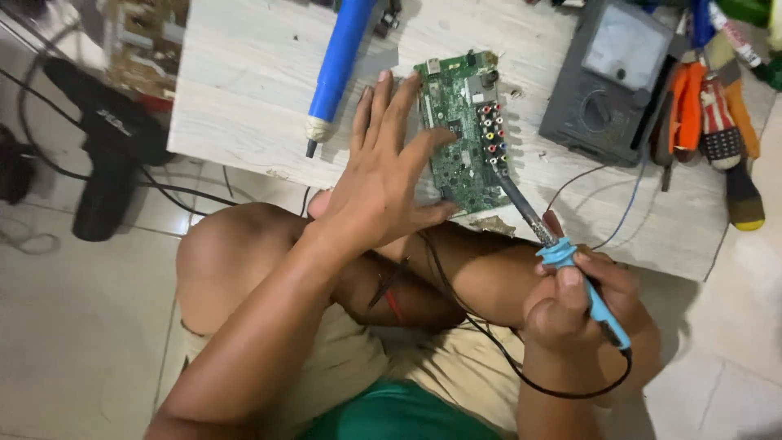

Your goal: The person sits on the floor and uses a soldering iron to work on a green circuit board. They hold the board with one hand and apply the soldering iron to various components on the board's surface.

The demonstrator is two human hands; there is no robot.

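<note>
A green circuit board point(466, 122) with a row of coloured round sockets lies on a low pale wooden table point(244, 81). My left hand point(384, 167) rests flat on the board's left side, fingers spread. My right hand point(582, 301) grips a soldering iron point(562, 253) with a light blue handle. Its metal tip reaches up and left to the board's right edge by the sockets. A black cord loops from the handle down over my lap.
A blue cylindrical tool point(338, 65) lies left of the board. A grey analogue meter point(611, 77) stands at the right, with orange-handled pliers and screwdrivers point(709, 114) beside it. A black hot-air tool point(106, 155) and cables lie on the tiled floor at left. My bare knees sit under the table edge.
</note>
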